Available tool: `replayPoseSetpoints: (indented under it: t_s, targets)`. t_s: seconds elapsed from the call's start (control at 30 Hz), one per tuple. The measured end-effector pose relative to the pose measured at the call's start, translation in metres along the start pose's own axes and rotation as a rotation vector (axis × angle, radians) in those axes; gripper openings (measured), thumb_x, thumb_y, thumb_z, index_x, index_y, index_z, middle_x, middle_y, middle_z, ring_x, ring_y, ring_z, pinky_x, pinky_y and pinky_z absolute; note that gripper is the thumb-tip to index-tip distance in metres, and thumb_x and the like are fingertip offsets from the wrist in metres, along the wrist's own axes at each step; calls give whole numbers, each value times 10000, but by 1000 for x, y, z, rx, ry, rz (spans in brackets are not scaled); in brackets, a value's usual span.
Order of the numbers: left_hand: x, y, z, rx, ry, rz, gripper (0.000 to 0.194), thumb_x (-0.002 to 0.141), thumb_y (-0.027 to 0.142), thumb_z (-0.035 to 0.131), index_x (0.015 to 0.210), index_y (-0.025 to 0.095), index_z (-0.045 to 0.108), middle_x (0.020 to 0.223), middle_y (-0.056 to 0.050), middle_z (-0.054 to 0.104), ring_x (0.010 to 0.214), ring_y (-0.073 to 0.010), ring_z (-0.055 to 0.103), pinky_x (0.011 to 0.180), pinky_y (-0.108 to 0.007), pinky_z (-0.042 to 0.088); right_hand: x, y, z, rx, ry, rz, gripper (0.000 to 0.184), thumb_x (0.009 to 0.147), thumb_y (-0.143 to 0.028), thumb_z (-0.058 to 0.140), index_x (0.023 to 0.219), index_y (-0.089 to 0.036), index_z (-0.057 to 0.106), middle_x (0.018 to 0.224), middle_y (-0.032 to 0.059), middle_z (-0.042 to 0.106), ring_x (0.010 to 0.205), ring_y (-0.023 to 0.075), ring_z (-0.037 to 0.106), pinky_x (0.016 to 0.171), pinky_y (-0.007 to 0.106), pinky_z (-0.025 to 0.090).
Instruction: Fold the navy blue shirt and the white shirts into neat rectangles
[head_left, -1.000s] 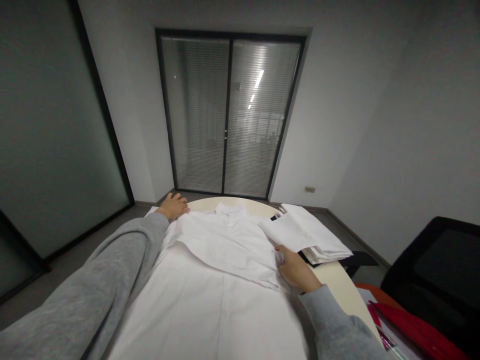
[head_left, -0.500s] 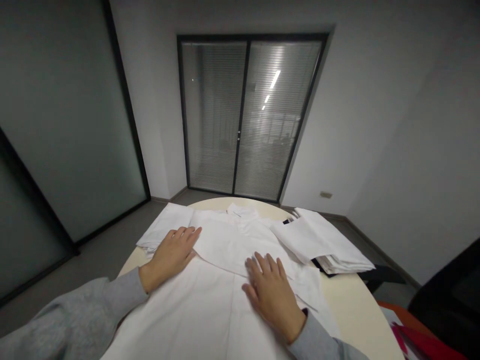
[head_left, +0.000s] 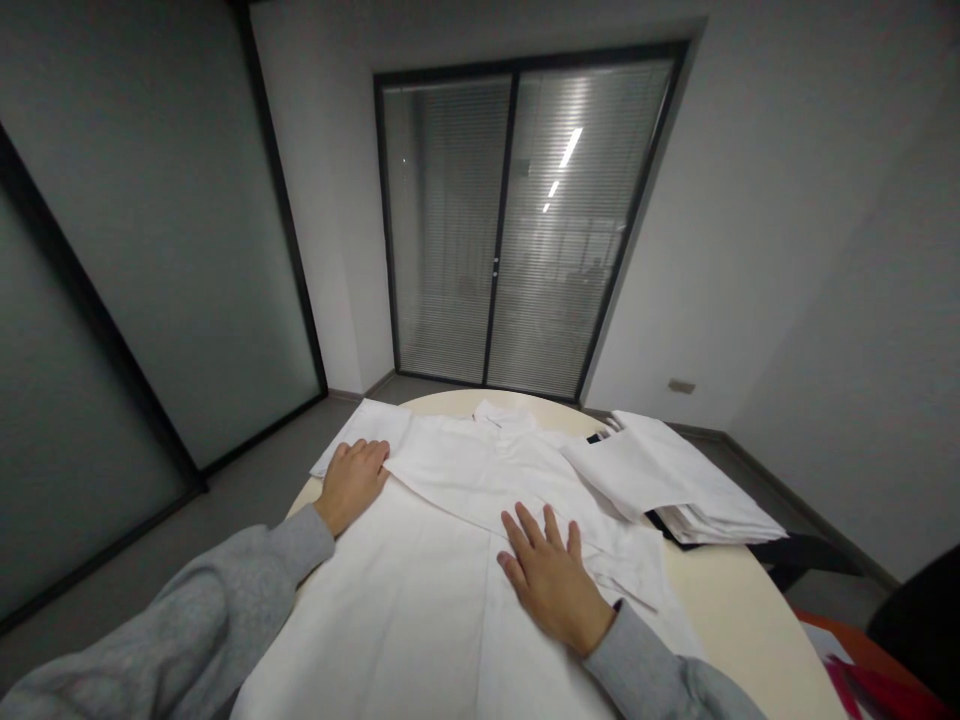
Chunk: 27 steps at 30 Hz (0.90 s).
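A white shirt (head_left: 405, 610) lies spread over the round table, its collar (head_left: 502, 415) at the far end. One sleeve is folded across its upper part, the edge running slantwise between my hands. At the left shoulder my left hand (head_left: 352, 485) has its fingers bent together over the cloth by the fold; the fingertips are hidden. My right hand (head_left: 556, 580) rests palm down on the right half of the shirt, fingers spread, just below the folded sleeve. Near the right hand, a cuff end of the sleeve lies on the cloth.
Folded white garments (head_left: 675, 480) with something dark under them lie on the table's right side. Another folded white cloth (head_left: 371, 425) lies at the far left. The pale table rim (head_left: 750, 610) curves past a dark chair (head_left: 922, 610) and red items (head_left: 885, 690).
My right hand has let go of the sleeve and moved to lie flat on the shirt. My left hand came back from the far edge, lay flat, then bent its fingers at the shoulder.
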<state>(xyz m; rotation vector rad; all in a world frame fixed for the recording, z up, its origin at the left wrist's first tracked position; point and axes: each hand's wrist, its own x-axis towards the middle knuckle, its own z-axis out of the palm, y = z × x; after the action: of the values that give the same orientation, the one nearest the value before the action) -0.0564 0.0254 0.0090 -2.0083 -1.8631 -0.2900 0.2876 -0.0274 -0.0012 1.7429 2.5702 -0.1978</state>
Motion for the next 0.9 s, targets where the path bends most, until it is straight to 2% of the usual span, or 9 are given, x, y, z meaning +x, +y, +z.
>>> replayPoseSetpoints:
  t_s: [0.1,0.2,0.33,0.43,0.53,0.6,0.7,0.77,0.9]
  targets:
    - [1,-4,2,-57,15,-76,122,949,231,488,984,232,605,959,-95,702,991,-304,622,870,-438,407,-2,1,-1,-9,10,-9,617,1070,-495,331,1648,-287,269,1729,31,149,1572,470,95,1178,790,119]
    - [-6,-10,6,-95,-52,-72,106,930,225,508,967,243,606,949,-79,694,986,-296,618,855,-426,424,-4,6,-1,-4,6,-21,622,1068,-503,338,1650,-295,262,1728,25,149,1577,462,85,1171,800,106]
    - [-7,-32,3,-143,-140,224,214,946,289,532,1118,251,655,1203,-110,665,1161,-305,558,989,-448,405,-3,13,-4,49,22,-24,608,1051,-536,379,1614,-305,368,1709,42,266,1565,449,177,1168,782,156]
    - [17,-53,-9,-268,-222,361,319,976,379,497,1227,284,668,1416,-69,589,1303,-287,500,1099,-443,373,-1,10,-8,62,96,6,520,1047,-545,396,1491,-311,533,1653,80,403,1517,445,306,1114,783,256]
    - [61,-52,-12,-309,-151,320,469,1068,441,294,1340,275,638,1559,-51,504,1402,-258,449,1174,-440,322,1,3,-7,19,141,25,456,1053,-531,409,1403,-301,588,1612,93,465,1489,452,341,1073,787,296]
    - [90,-36,-1,-256,-140,321,550,1083,494,232,1468,269,553,1630,-54,439,1461,-266,401,1197,-456,288,1,-1,-3,-27,156,30,448,1057,-511,416,1408,-287,580,1614,97,461,1493,458,324,1074,787,292]
    - [118,-2,34,-170,-294,328,605,1053,567,298,1588,308,415,1698,-22,337,1557,-281,268,1245,-479,183,0,-2,4,-69,169,28,478,1063,-505,393,1448,-273,555,1634,101,430,1504,468,290,1079,803,270]
    - [125,13,58,-149,-373,287,627,1033,597,330,1603,343,387,1691,-10,348,1563,-290,270,1256,-509,131,-2,-1,7,-75,162,33,487,1066,-471,368,1477,-271,536,1649,99,406,1518,462,268,1090,810,250]
    - [128,13,88,-144,-418,187,686,1018,660,274,1626,351,344,1698,-32,319,1547,-349,306,1235,-607,108,-7,3,8,-74,114,51,537,1020,-289,358,1545,-272,468,1694,67,320,1561,423,203,1126,808,199]
